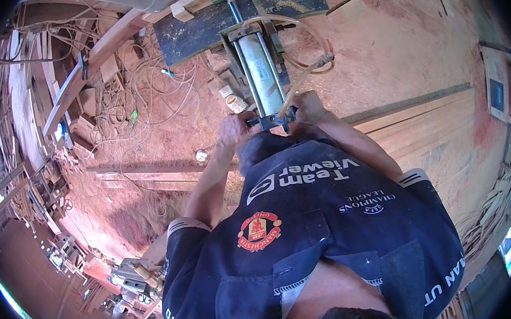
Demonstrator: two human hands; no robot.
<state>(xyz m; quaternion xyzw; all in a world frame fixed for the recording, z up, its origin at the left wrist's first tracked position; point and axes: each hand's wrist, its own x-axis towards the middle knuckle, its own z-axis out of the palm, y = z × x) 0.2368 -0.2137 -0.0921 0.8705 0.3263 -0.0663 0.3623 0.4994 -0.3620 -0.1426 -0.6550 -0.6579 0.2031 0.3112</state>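
A silver pneumatic cylinder (261,74) with a dark end block (271,121) stretches away from my waist. My left hand (236,129) is closed at the left side of that end block. On its right side, my right hand (308,108) is closed with the fingers curled, beside a clear air hose (295,87). Some of the fingers of both hands are hidden. The cylinder's rod (234,8) reaches a wooden piece at the top, over a dark board (189,37). A pale ribbed cup-like piece (236,104) sits just left of the cylinder.
Tangled hoses and cords (142,93) lie on the dusty floor to the left. Long wooden planks (420,116) run along the right, and a wooden beam (89,64) slants across the upper left. Machinery (136,280) stands at the lower left.
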